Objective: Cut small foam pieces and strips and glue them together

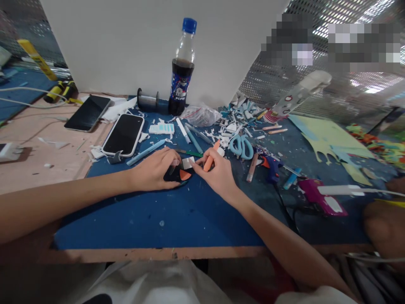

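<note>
My left hand rests on the blue mat, fingers curled over a small black craft piece with an orange patch. My right hand grips an orange pen and its fingertips touch a small white scrap at the black piece's top edge. The two hands nearly meet at the middle of the mat.
A Pepsi bottle stands at the back against a white board. Two phones lie at left. Blue scissors, pens, paper scraps and a pink glue gun crowd the right. Another person's hand shows at far right.
</note>
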